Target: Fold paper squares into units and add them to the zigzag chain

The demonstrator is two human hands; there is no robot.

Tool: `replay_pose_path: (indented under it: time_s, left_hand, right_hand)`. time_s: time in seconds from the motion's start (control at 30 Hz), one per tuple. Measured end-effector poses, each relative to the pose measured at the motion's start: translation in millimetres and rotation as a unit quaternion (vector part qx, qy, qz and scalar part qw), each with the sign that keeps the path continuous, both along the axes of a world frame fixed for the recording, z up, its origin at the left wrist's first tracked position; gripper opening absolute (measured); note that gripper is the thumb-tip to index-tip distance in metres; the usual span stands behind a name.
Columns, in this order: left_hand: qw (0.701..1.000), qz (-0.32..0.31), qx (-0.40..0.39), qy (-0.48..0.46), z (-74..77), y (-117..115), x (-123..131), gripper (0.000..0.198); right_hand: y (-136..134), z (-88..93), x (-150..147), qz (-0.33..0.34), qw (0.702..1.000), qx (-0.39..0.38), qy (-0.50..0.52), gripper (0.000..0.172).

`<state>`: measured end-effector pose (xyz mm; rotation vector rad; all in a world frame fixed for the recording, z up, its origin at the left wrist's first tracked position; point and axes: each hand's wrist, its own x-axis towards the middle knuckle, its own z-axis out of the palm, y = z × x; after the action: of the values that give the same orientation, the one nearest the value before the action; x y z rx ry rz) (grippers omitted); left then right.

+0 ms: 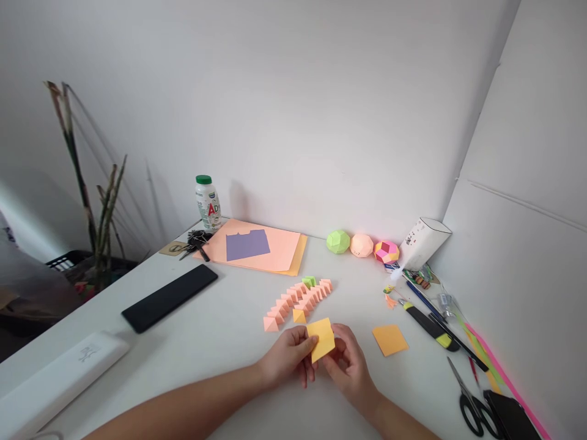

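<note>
Both hands meet over the white desk (220, 342) near its front. My left hand (288, 357) and my right hand (351, 363) each pinch a small yellow paper square (321, 338), which is held a little above the desk. Just beyond it lies a curved row of folded pink paper units (298, 297), with one green unit (309, 281) and one yellow unit (299, 316) among them. An orange paper square (389, 339) lies flat to the right of my right hand.
Peach and orange paper sheets (270, 247) with a purple piece (247, 244), keys (196, 241) and a bottle (208, 203) sit at the back. Three paper balls (362, 244) line the wall. A black slab (169, 297) lies left. Pens, a cutter (428, 324) and scissors (474, 403) lie right.
</note>
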<state>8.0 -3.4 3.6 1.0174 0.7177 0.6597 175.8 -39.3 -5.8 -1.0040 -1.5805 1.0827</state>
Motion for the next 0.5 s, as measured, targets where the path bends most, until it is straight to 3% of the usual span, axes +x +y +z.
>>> replay_pose_path:
  time_s: [0.17, 0.4, 0.5]
  left_hand:
    - [1.000, 0.019, -0.002, -0.001, 4.1, -0.2, 0.3, 0.037]
    - [1.000, 0.019, 0.008, -0.022, 1.6, -0.7, -0.2, 0.037]
    - [1.000, 0.014, 0.017, -0.020, -0.9, -1.3, 0.2, 0.035]
  right_hand:
    - [2.4, 5.0, 0.9, 0.020, 0.997, 0.074, -0.026, 0.007]
    - [4.3, 12.2, -5.8, 0.066, 0.996, 0.048, 0.036, 0.008]
    - [3.6, 12.5, -5.8, 0.049, 0.997, 0.060, 0.018, 0.010]
